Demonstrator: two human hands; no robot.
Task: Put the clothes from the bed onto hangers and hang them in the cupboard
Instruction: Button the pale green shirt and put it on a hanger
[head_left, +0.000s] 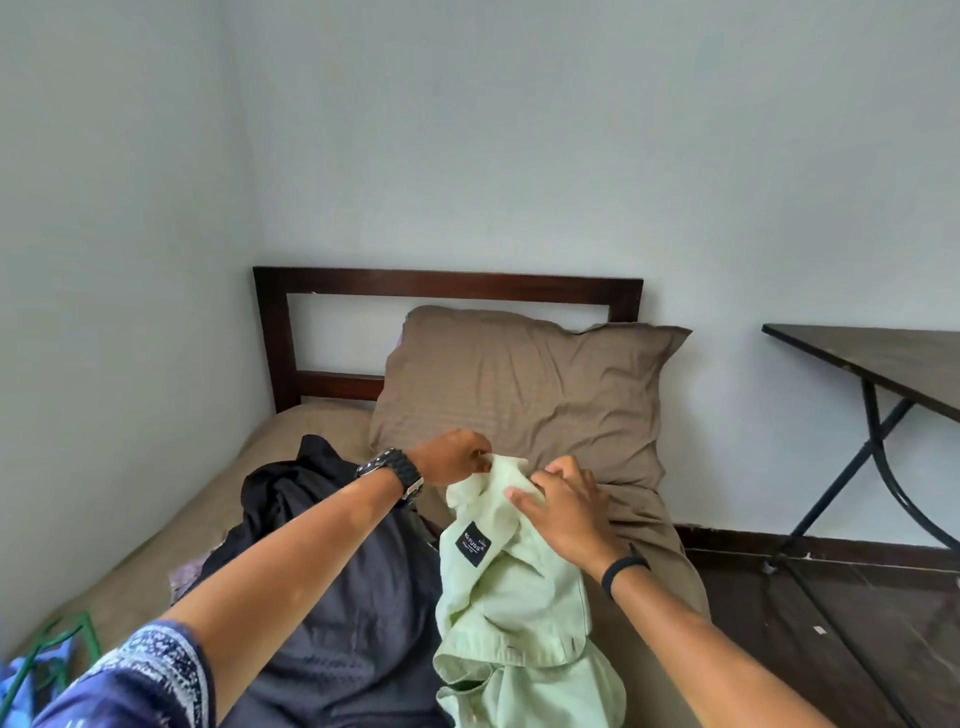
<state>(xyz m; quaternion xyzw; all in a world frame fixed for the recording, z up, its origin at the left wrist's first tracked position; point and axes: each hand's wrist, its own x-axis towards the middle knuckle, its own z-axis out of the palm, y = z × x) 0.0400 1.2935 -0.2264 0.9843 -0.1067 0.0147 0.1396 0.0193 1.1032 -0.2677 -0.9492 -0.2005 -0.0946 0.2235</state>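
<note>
Plain pale walls, corner room; bed (171, 525) runs up the middle of the frame with a dark wood headboard (447, 285) and a brown pillow (524, 389) against it. Dark bench (893, 358) on crossed metal legs at right edge, nothing visible on it.

Light green shirt (519, 613) sits lower centre, bunched, collar end lifted toward the pillow. Left hand (454, 457) pinches the top edge of the collar area, fingers curled on the cloth. Right hand (566, 506) grips the fabric just beside it, fingers spread over the fold. Black label shows just below the collar.

Handling, my read: thin woven cotton, light, limp, no stiffness except collar and placket. Won't slip, but will collapse and twist. Best hold is the collar or shoulder seams, so it drapes open for a hanger.

Dark garment (332, 582) lies to the left of the shirt, touching it, spread on the bed under the left forearm. Looks soft too; type unclear.

Hard to make out:
- green hangers (62, 644) lower left, mostly cut off; count unclear
- blue item under them, unidentifiable
- cupboard not in view
- shirt's sleeves and lower hem buried in folds or off the bottom edge
- purple scrap behind the pillow, unknown
</note>
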